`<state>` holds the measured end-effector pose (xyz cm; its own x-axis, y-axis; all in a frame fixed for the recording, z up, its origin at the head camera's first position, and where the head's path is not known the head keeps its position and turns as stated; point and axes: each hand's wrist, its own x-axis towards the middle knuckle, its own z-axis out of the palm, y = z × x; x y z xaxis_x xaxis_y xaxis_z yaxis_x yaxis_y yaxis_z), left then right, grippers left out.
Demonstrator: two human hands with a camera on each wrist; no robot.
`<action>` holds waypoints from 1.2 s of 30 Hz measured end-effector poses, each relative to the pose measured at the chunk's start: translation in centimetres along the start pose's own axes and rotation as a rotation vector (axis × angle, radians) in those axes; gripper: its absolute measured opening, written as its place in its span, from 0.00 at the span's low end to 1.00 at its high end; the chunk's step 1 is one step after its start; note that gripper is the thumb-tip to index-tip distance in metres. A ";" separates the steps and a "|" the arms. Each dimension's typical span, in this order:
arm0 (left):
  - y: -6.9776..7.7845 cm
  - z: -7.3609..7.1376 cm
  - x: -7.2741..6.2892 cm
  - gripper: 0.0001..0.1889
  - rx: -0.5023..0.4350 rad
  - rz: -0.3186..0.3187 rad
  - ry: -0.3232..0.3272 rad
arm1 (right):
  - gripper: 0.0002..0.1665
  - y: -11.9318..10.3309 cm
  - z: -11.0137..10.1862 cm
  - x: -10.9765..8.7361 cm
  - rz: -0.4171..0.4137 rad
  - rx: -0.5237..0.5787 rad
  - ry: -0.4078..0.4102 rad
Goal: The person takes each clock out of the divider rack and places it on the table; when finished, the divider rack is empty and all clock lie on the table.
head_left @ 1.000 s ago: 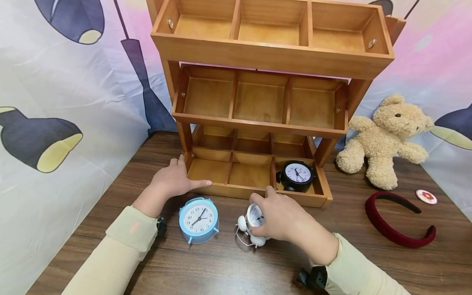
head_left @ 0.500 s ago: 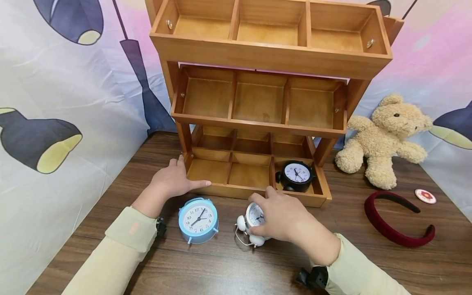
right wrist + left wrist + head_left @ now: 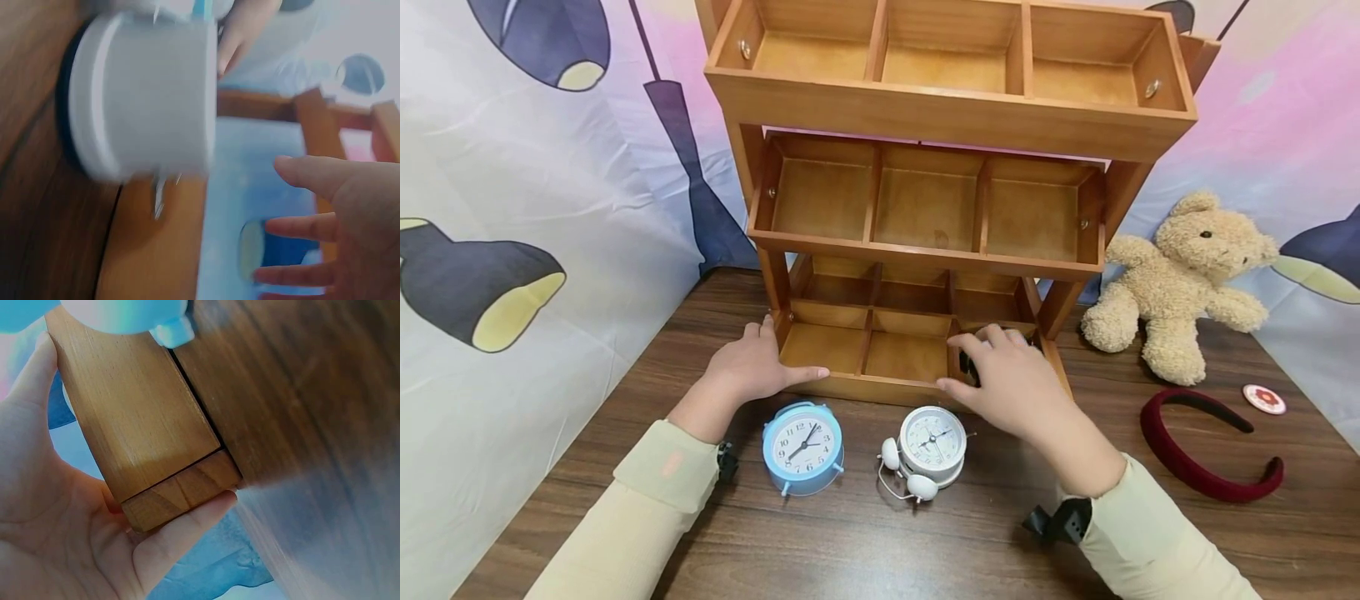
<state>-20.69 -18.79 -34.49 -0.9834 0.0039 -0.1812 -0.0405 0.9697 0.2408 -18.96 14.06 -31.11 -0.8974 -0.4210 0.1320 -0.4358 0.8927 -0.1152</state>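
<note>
The wooden shelf [image 3: 955,125] is braced at its lower left corner by the left hand [image 3: 748,364], fingers extended, presumably for steadiness. Nothing is grasped by the loosely spread right hand [image 3: 1011,383]. The white clock [image 3: 933,438] is set back-down on the table [image 3: 880,550] near the blue clock [image 3: 804,446], apparently within reach.

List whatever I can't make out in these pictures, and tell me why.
- Black clock, head view: dial and most of the body hidden behind the right grip.
- White clock, right wrist view: blurred, its dial turned away.
- Blue clock, left wrist view: mostly cut off by the upper edge.
- Wooden shelf, head view: top of its left post cut off by the upper edge.
- Round badge, head view: fine detail too small.
</note>
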 end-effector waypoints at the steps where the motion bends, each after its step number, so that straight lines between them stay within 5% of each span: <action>1: 0.0 0.0 0.0 0.72 0.001 0.000 0.000 | 0.36 0.6 0.2 0.3 0.015 -0.002 0.010; 17: 0.0 0.0 0.0 0.72 0.003 0.003 0.001 | 0.58 6.1 2.6 2.7 0.227 0.035 -0.070; 36: 0.0 0.0 0.0 0.72 0.006 0.001 0.003 | 0.57 6.6 3.5 3.0 0.221 0.067 -0.059</action>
<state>-20.68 -18.77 -34.49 -0.9840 0.0037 -0.1779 -0.0389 0.9711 0.2354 -24.82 18.16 -34.88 -0.9731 -0.2271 0.0390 -0.2302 0.9522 -0.2006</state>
